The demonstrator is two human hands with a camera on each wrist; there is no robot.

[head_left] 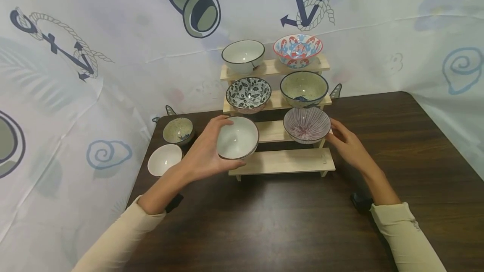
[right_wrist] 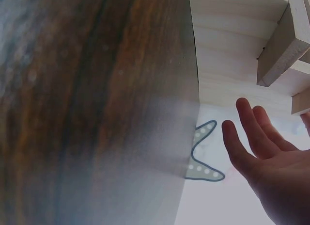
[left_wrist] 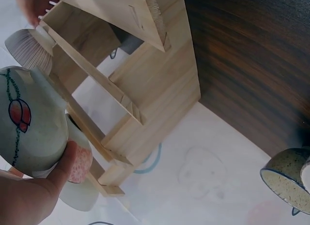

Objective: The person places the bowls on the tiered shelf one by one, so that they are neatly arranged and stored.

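Note:
My left hand [head_left: 206, 152] grips a white bowl [head_left: 238, 138] with a dark rim, fingers at its far edge and thumb at its near edge. In the left wrist view this bowl [left_wrist: 34, 123] shows a red flower and a green vine outside. It is tilted toward the head camera, in front of the tiered wooden stand [head_left: 281, 161]. My right hand [head_left: 349, 144] is at the right side of a purple-striped bowl [head_left: 307, 125] on the stand; whether it touches the bowl is unclear. Its fingers [right_wrist: 259, 137] look loosely extended in the right wrist view.
Higher tiers bear a black-and-white leaf bowl [head_left: 248, 94], a green speckled bowl [head_left: 304, 89], a pale dark-rimmed bowl [head_left: 243, 56] and a red-and-blue bowl [head_left: 298, 50]. A speckled bowl [head_left: 178, 130] and a small white bowl [head_left: 164, 160] stand left on the dark table [head_left: 272, 221]. Patterned cloth [head_left: 124, 24] hangs behind.

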